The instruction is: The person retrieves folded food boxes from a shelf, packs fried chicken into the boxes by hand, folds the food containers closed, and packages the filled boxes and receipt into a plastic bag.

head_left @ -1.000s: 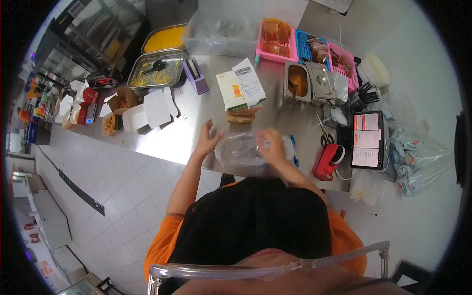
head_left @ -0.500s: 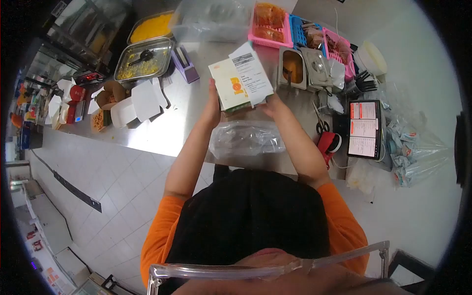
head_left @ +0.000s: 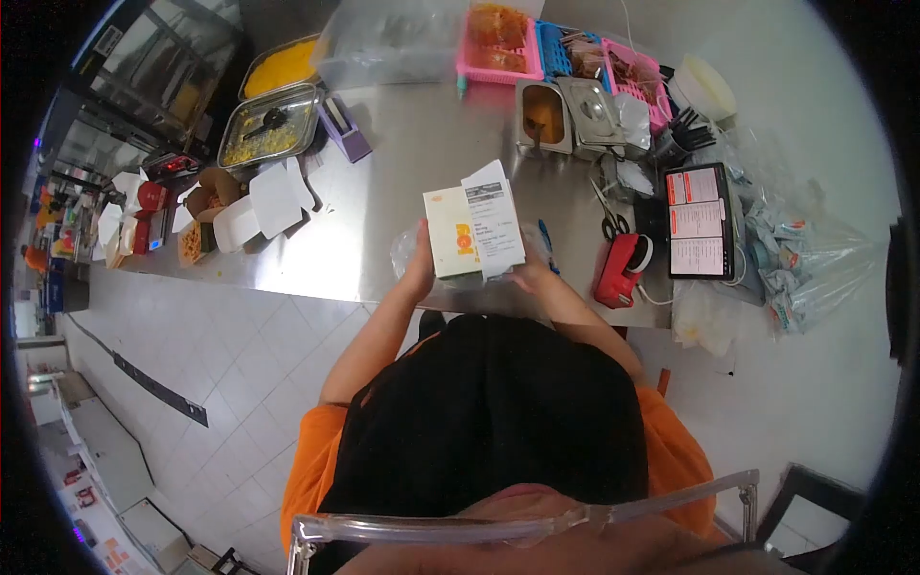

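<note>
A white takeaway box (head_left: 448, 240) with an orange print is held between my two hands, over the near edge of the steel table. A printed receipt (head_left: 495, 230) lies over the right part of its top. My left hand (head_left: 420, 264) is closed on the box's left side, and my right hand (head_left: 530, 271) grips its lower right corner. Most of the fingers are hidden by the box. Under and around it shows a clear plastic bag (head_left: 401, 251), largely covered. Just right of the box lies a blue pen (head_left: 546, 240).
To the right are scissors (head_left: 610, 213), a red tape dispenser (head_left: 621, 273) and a tablet (head_left: 698, 225). Steel food containers (head_left: 542, 117) and pink baskets (head_left: 499, 50) stand behind. At left are a purple dispenser (head_left: 345, 134), a steel tray (head_left: 268, 129) and opened food boxes (head_left: 273, 206).
Both hands have drawn the box nearer to my body, and it now hides much of the plastic bag. The pen beside it has come into sight. The view has shifted slightly.
</note>
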The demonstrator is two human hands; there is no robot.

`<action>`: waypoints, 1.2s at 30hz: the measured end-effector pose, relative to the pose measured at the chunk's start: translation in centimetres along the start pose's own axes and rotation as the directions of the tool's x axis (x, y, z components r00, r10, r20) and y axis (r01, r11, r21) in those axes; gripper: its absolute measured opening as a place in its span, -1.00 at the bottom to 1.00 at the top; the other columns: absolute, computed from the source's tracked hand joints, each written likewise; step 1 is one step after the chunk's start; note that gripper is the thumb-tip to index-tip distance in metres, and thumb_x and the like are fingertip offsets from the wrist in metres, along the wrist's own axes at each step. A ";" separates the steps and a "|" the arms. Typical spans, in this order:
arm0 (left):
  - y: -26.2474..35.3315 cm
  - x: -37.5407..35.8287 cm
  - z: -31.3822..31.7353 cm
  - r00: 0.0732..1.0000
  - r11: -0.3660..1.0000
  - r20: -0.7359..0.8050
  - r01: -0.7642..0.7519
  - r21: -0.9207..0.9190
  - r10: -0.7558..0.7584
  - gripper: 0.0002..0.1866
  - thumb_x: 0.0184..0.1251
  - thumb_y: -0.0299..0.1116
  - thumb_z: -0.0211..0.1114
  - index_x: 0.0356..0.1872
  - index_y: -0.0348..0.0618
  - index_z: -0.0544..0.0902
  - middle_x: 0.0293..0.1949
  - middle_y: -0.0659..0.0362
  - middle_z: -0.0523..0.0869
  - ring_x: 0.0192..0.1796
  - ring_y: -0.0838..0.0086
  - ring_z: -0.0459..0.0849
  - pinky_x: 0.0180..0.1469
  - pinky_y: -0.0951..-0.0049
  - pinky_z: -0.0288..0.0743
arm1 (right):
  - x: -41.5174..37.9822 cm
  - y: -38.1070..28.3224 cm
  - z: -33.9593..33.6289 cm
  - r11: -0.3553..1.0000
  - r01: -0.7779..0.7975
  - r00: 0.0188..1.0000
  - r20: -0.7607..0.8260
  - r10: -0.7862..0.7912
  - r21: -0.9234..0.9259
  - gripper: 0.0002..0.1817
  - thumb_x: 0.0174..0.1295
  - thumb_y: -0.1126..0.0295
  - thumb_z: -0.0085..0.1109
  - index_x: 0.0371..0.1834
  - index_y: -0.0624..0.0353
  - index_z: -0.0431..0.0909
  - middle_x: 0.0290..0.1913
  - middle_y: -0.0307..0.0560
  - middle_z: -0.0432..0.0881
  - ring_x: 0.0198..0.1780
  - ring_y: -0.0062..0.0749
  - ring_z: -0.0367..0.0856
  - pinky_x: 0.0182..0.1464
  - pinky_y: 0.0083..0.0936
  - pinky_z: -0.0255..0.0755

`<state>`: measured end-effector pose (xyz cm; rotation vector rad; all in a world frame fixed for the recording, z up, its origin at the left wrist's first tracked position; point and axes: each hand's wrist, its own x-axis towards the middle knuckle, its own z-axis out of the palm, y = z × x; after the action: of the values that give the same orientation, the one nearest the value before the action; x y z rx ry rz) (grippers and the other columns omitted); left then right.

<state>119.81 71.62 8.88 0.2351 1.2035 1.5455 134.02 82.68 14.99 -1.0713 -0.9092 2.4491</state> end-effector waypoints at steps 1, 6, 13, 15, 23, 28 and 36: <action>0.6 -0.5 -0.1 0.991 0.976 -0.074 -0.099 0.196 0.116 -0.23 0.36 0.25 -0.41 0.36 -0.18 0.08 0.31 0.05 0.26 0.30 0.31 0.28 0.29 0.33 0.15 | 2.5 1.5 -3.1 0.998 0.044 0.996 0.078 -0.048 0.048 -0.51 0.28 0.19 -0.02 0.27 0.01 0.28 0.26 -0.07 0.36 0.27 -0.25 0.30 0.13 -0.32 0.35; 3.1 0.6 -4.2 0.778 0.325 -0.032 -0.225 0.919 0.628 -0.52 0.32 -0.08 0.02 0.08 -0.25 0.45 0.07 -0.06 0.53 0.03 0.16 0.55 0.08 0.30 0.38 | 7.4 -0.5 -9.1 0.081 0.237 0.811 0.150 -0.566 -0.968 -0.65 0.16 0.18 0.13 -0.04 0.11 0.55 -0.04 0.04 0.58 -0.06 -0.31 0.55 -0.09 -0.39 0.43; 1.2 8.9 -6.9 0.835 0.403 -0.098 -0.156 0.902 0.541 -0.77 0.18 -0.26 0.23 -0.40 -0.26 0.63 -0.45 0.03 0.66 -0.37 0.25 0.63 -0.24 0.29 0.46 | 15.2 -0.3 -9.6 0.254 0.247 0.894 0.119 -0.431 -0.935 -0.69 0.12 0.19 0.19 -0.29 0.24 0.61 -0.13 0.00 0.61 -0.23 -0.13 0.61 -0.22 -0.29 0.44; 2.9 8.2 -5.2 0.662 0.500 -0.146 -0.384 0.776 0.735 -0.79 0.16 -0.29 0.27 -0.38 -0.26 0.63 -0.45 0.04 0.66 -0.37 0.33 0.62 -0.26 0.38 0.46 | 11.9 -1.9 -7.2 0.379 0.397 0.760 0.068 -0.647 -0.836 -0.69 0.12 0.19 0.20 -0.28 0.25 0.60 -0.15 0.00 0.61 -0.26 -0.14 0.61 -0.22 -0.30 0.44; -0.3 -3.1 -5.5 0.953 0.837 -0.281 0.060 0.544 0.114 -0.54 0.17 -0.18 0.30 -0.07 -0.37 0.47 -0.27 0.04 0.62 -0.23 0.33 0.63 -0.17 0.44 0.49 | 3.9 4.0 -10.3 0.703 0.241 0.890 -0.137 -0.436 -0.669 -0.56 0.14 0.30 0.21 0.06 0.23 0.40 -0.31 -0.12 0.58 -0.39 -0.47 0.49 -0.34 -0.55 0.38; 2.9 -8.4 -3.3 0.980 0.896 -0.171 -0.016 0.444 0.103 -0.68 0.36 -0.19 0.06 -0.32 -0.31 0.55 -0.68 0.21 0.48 -0.71 0.53 0.48 -0.64 0.55 0.40 | -0.6 1.1 -9.0 0.934 0.175 0.970 -0.111 -0.218 -0.310 -0.72 0.18 0.38 0.15 -0.08 0.25 0.47 -0.33 -0.21 0.57 -0.46 -0.58 0.43 -0.44 -0.67 0.28; 10.1 -6.1 0.6 0.754 0.533 -0.011 -0.453 0.715 0.657 -0.85 0.22 -0.42 0.04 -0.34 -0.29 0.52 -0.42 0.07 0.62 -0.41 0.46 0.56 -0.32 0.43 0.47 | -1.1 -6.7 -4.4 0.972 0.103 0.972 0.187 -0.144 0.213 -0.82 0.16 0.49 0.11 -0.15 0.17 0.50 -0.21 -0.20 0.60 -0.17 -0.54 0.57 -0.30 -0.67 0.34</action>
<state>116.27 68.26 19.60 1.0190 2.0618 1.6349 138.21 88.99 17.76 -0.6862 -0.7393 2.5117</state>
